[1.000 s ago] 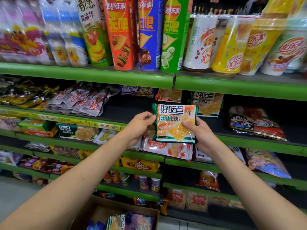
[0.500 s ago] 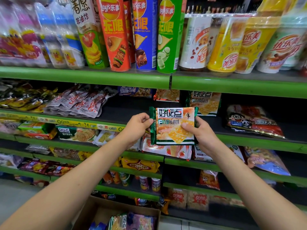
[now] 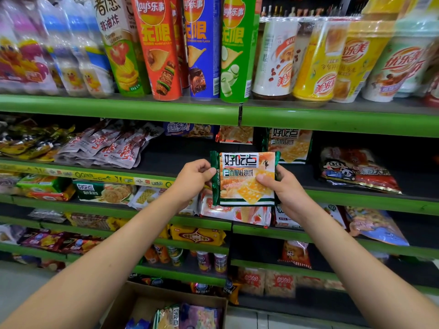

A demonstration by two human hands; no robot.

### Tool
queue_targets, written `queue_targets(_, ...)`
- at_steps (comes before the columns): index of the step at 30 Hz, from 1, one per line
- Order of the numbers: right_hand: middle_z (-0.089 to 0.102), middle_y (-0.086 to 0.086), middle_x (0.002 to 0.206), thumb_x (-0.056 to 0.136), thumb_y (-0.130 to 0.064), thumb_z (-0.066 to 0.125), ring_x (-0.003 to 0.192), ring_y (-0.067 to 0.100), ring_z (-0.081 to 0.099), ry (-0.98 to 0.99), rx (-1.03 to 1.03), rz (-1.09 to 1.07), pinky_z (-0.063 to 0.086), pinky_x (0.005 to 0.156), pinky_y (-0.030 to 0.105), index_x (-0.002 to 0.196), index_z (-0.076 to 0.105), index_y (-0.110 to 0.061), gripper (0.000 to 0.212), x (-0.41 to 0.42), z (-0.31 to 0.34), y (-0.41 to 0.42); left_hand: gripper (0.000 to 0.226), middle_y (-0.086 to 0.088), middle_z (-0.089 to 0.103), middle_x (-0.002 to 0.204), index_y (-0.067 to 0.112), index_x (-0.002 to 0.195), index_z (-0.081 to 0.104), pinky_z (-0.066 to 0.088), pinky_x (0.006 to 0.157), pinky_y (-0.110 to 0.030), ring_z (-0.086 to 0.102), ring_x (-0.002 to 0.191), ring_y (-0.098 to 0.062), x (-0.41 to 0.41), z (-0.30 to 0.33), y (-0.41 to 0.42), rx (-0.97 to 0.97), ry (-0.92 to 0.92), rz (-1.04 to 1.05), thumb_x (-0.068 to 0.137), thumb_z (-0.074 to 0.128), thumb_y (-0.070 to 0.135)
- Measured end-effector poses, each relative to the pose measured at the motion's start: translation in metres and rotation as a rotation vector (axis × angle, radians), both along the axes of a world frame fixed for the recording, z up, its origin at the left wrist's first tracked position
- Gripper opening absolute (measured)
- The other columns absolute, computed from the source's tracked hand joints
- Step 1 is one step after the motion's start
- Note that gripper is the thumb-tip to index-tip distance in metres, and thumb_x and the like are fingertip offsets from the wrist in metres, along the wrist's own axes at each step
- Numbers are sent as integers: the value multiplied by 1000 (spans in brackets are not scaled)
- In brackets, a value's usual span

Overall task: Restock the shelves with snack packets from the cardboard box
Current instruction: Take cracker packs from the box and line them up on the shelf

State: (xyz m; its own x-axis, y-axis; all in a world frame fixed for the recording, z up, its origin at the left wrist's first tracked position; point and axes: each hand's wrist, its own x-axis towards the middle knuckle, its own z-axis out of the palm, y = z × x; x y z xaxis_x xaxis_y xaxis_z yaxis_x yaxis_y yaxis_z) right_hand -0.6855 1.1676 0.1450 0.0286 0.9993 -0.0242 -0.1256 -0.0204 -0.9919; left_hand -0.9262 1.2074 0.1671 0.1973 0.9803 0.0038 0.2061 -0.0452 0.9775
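Note:
I hold a green-edged cracker packet point(image 3: 244, 179) upright in front of the second green shelf point(image 3: 356, 198). My left hand point(image 3: 192, 179) pinches its left edge, and my right hand point(image 3: 285, 188) grips its right side with the thumb on the front. A matching packet point(image 3: 288, 144) stands at the back of that shelf, just up and right of the one I hold. The cardboard box point(image 3: 133, 302) sits on the floor below, with several snack packets point(image 3: 187, 317) inside.
Chip tubes point(image 3: 161, 48) and drink cups point(image 3: 316, 60) fill the top shelf. Grey pouches point(image 3: 104, 148) lie at the left of the second shelf, a red bag point(image 3: 356, 169) at its right. Lower shelves hold more packets and small cups point(image 3: 211, 260).
Both hands have lifted the packet slightly and carried it toward the second shelf, turning it more upright and square to me.

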Motion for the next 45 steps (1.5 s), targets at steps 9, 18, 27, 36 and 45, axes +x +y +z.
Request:
queue_targets(9, 62, 10, 134, 82, -20, 77, 121, 30, 61, 28, -30, -2, 45, 106, 54, 141, 46, -8, 67, 12, 5, -1, 22, -4, 54, 72, 12, 77, 59, 53, 50, -23, 56, 62, -11, 12, 0, 6, -44, -62, -2, 98, 56, 10)
queue_targets(18, 69, -2, 124, 87, -28, 74, 116, 21, 65, -151, -26, -40, 51, 101, 45, 136, 54, -15, 55, 31, 13, -7, 19, -3, 54, 70, 11, 79, 61, 54, 49, -22, 55, 51, -6, 35, -3, 17, -120, -136, -36, 97, 57, 8)
queue_targets(27, 56, -10, 124, 82, -45, 76, 116, 12, 52, -751, 58, -141, 37, 90, 30, 146, 43, -20, 76, 86, 40, 2, 2, -9, 56, 88, 10, 99, 60, 57, 54, -24, 56, 63, -12, 79, 7, 43, -122, -198, 4, 97, 58, 10)
queue_targets(36, 54, 18, 142, 90, -33, 71, 126, 34, 53, -996, -55, -346, 43, 94, 36, 145, 41, -6, 68, 118, 38, 40, 12, -3, 59, 88, 5, 108, 61, 55, 71, -23, 54, 76, -11, 149, 16, 68, -129, -286, 39, 97, 60, 10)
queue_targets(45, 68, 7, 123, 90, -53, 62, 115, 32, 59, -1452, -159, -299, 47, 99, 42, 123, 64, -23, 44, 135, 34, 46, 51, -14, 65, 126, 2, 135, 54, 47, 82, -30, 62, 105, -25, 153, -2, 75, -88, 80, -9, 89, 70, 16)
